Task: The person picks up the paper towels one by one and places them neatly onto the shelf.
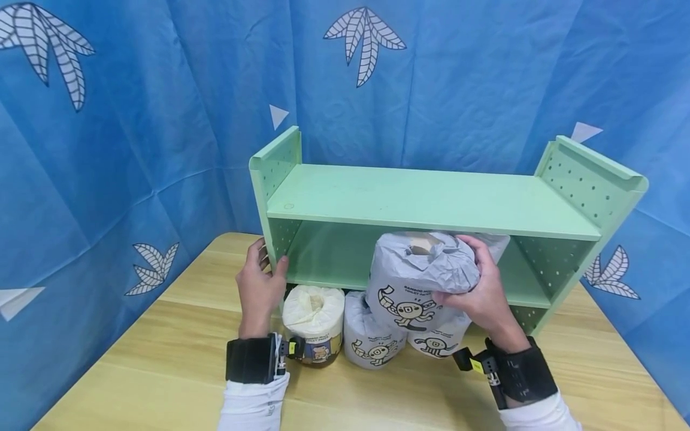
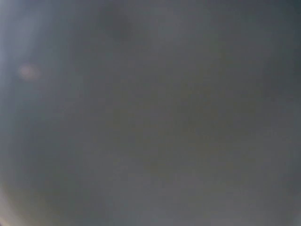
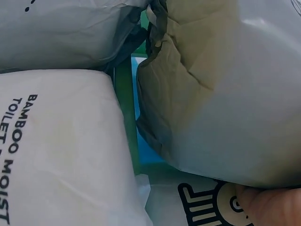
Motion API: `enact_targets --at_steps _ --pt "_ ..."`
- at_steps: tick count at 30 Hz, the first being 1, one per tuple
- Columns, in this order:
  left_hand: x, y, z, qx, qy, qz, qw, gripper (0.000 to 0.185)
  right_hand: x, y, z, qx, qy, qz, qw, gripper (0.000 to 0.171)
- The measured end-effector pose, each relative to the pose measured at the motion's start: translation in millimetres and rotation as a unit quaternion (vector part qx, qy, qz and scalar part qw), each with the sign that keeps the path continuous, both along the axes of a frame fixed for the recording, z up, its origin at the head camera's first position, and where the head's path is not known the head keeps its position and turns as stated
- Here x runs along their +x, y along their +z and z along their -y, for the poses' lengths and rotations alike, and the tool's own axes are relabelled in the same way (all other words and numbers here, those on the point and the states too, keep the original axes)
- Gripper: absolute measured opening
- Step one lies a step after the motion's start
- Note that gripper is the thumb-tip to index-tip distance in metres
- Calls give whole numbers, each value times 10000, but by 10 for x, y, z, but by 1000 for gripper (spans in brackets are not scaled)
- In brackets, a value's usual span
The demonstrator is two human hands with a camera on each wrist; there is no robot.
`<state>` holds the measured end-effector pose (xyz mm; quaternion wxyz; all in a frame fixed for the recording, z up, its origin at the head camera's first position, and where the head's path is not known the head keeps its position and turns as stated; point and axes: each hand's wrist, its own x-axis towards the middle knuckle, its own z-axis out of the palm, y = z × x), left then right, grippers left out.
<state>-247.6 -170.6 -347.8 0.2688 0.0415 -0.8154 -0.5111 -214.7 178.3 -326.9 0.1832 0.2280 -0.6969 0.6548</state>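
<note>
My left hand (image 1: 261, 284) grips the left side panel of a mint-green metal shelf (image 1: 431, 191), thumb at the panel's front edge and fingers round its outside. A toilet roll in grey printed wrapping (image 1: 415, 287) is held by my right hand (image 1: 485, 293), tilted at the front of the middle level. Behind it, another wrapped roll (image 1: 495, 244) is partly hidden. Below stand a cream-topped roll (image 1: 314, 317), a grey roll (image 1: 372, 341) and a third printed roll (image 1: 442, 340). Wrapped rolls (image 3: 56, 155) and a fingertip (image 3: 275, 207) fill the right wrist view. The left wrist view is blurred.
The shelf stands on a light wooden table (image 1: 162, 359). Its right side panel (image 1: 587, 185) has rows of holes. A blue curtain (image 1: 215, 78) with leaf prints hangs behind and at both sides.
</note>
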Motion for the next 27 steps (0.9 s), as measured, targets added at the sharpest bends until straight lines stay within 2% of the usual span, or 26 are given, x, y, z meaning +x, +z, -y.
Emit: enact_targets --at_steps 17,27 --pt "-8 10 -4 -36 15 -2 10000 52 -122 -14 130 -125 68 -111 9998 94" --pt "-3 8 -1 -53 38 -22 10000 52 -194 -39 253 6 38 -40 10000 96"
